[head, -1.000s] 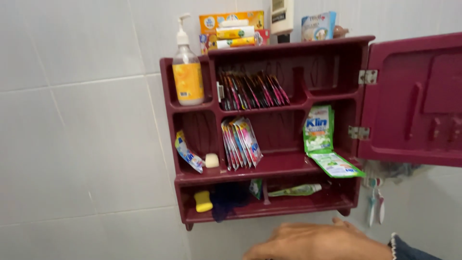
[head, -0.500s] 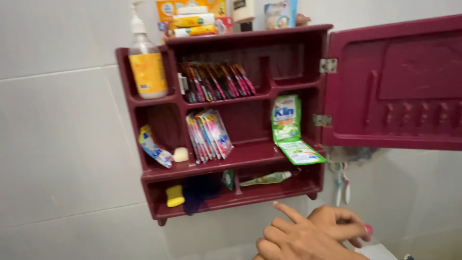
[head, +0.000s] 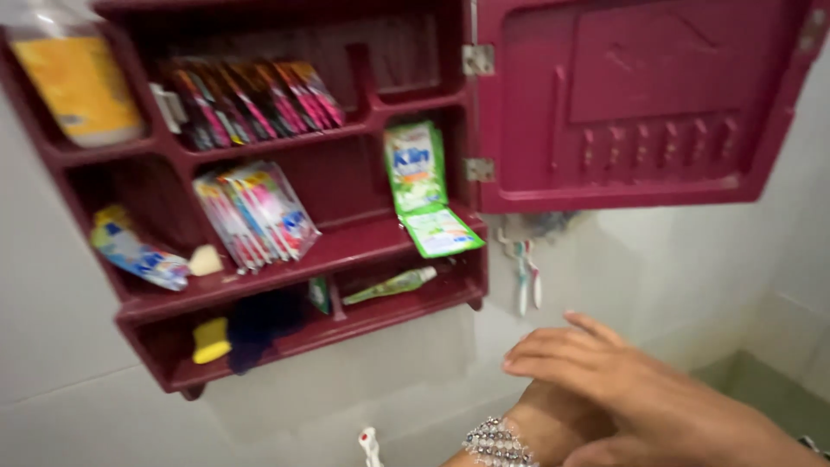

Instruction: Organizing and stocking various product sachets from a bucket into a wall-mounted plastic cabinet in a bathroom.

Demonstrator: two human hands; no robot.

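**Hands meet below an open wall cabinet**

Shifted since half a second ago: the maroon wall cabinet [head: 285, 199] now sits higher and further left in the head view, and both hands have slid right. They rest one over the other at the near right, empty. The right hand [head: 605, 372] lies on top with fingers straight and close together, pointing left; the left hand [head: 553, 424], with a beaded bracelet [head: 497, 443] at the wrist, is pressed beneath it, its fingers hidden. Nearest them, up and slightly left, hang two toothbrushes [head: 526, 272], upright, under the swung-open cabinet door [head: 640, 104]. A green toothpaste tube [head: 393, 285] lies lengthwise on the bottom shelf, further left. Green sachets [head: 419, 186] droop over the shelf edge above. Bare tiled wall [head: 363, 372] leaves open room between hands and cabinet.
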